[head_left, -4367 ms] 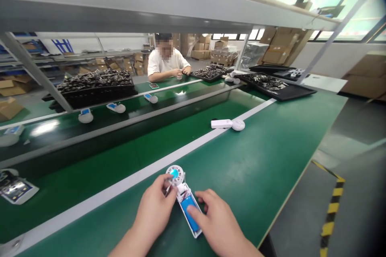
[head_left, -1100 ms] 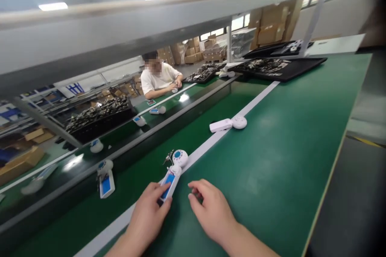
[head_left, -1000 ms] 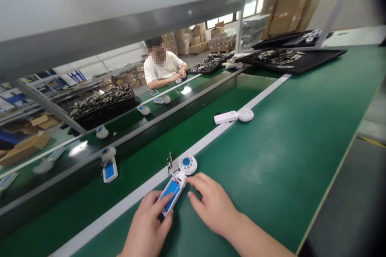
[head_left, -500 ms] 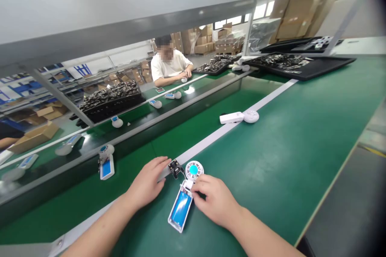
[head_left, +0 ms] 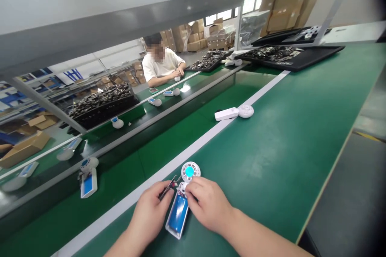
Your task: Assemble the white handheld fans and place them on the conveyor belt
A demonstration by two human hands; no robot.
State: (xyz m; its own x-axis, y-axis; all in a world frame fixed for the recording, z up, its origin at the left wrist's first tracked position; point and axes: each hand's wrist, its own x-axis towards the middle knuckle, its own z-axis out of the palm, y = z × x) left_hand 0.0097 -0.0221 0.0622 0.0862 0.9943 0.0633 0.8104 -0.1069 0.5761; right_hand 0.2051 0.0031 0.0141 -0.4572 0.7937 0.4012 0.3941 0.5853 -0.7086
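An opened white handheld fan (head_left: 177, 217) lies on the green bench in front of me, with a blue battery in its handle and a turquoise centre on its round head. My left hand (head_left: 150, 211), at the left of the handle, pinches a small dark circuit board (head_left: 167, 189) tilted on edge. Thin wires run from the board towards the fan's neck. My right hand (head_left: 208, 202) is closed at the right side of the neck, fingertips against the fan. The exact spot it grips is hidden by the fingers.
Another opened fan (head_left: 88, 184) lies on the conveyor to the left. A white fan (head_left: 233, 113) rests across the pale strip ahead. Black trays of dark parts (head_left: 271, 54) stand at the back. Across the line sits a co-worker (head_left: 163, 62); several fans lie on that side.
My left hand has lifted the circuit board from the pale strip, tilted it and brought it closer to the handle. The opened fan on the conveyor appears farther left; the whole view has shifted.
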